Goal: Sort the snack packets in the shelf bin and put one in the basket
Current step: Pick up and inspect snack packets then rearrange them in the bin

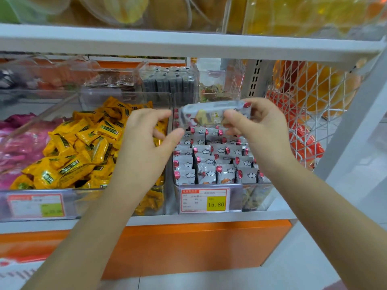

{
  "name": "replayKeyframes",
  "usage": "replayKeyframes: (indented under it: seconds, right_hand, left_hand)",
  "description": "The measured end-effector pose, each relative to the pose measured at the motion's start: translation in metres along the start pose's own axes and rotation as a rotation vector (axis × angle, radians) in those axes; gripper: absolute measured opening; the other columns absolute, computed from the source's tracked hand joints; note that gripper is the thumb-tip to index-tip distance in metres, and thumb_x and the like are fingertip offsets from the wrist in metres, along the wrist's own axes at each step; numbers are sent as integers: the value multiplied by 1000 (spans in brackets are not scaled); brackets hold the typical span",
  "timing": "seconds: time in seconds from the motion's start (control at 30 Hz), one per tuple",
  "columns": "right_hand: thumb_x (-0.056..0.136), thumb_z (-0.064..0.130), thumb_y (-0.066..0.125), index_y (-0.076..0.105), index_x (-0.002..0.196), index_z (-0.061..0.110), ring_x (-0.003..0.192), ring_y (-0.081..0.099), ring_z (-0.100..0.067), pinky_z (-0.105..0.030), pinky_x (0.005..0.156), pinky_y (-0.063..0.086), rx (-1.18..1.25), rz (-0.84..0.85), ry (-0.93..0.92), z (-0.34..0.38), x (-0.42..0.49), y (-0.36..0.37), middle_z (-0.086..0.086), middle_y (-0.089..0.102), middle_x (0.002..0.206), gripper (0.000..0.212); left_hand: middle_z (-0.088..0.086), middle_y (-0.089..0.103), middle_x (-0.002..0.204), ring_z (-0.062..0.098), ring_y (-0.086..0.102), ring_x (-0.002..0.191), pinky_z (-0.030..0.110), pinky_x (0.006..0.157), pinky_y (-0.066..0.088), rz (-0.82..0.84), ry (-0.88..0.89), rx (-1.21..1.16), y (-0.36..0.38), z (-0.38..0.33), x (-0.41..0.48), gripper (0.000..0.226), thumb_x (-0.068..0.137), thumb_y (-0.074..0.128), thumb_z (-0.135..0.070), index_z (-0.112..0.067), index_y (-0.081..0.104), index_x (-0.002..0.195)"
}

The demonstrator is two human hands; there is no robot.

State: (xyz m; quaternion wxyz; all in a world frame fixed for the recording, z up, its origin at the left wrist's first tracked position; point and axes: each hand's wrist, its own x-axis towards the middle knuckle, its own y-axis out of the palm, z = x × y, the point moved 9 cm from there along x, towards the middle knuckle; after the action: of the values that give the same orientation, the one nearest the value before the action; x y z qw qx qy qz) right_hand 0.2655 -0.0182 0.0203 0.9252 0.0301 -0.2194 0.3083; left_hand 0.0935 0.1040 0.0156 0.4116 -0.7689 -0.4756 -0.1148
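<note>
While the right hand (259, 130) pinches the seemingly light, slippery snack packet (209, 113) endwise above the shelf bin (237, 198), left hand (146, 141) hangs empty

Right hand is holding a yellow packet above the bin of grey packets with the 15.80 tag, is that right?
Not quite. The head view shows the packet in the right hand grip is grey, not yellow. The rest stands: it is held above the bin of grey packets with the 15.80 tag.
</note>
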Motion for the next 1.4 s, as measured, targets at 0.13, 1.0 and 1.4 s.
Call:
replayKeyframes:
  seconds: [0.13,1.0,1.4]
  right_hand:
    - [83,18,69,55,89,16,67,66,-10,-17,58,54,-179,-61,-28,1,29,6,-6,66,90,15]
    - [94,16,49,69,108,20,113,54,-24,-33,96,45,-1101,592,-172,-59,98,135,-1,60,123,25]
    - [88,9,58,64,83,5,73,53,-8,-20,72,47,-642,241,-177,-15,95,97,-1,62,85,8]
  left_hand:
    - [2,32,149,22,24,136,40,111,18,194,1,348,23,15,6,55,92,40,-42,-17,37,141]
    - [-7,40,140,12,21,128,35,103,18,206,-12,333,24,25,6,59,87,31,-54,-30,35,140]
    - [-6,37,143,13,21,131,39,107,19,221,-29,287,23,24,2,61,88,28,-56,-30,30,143]
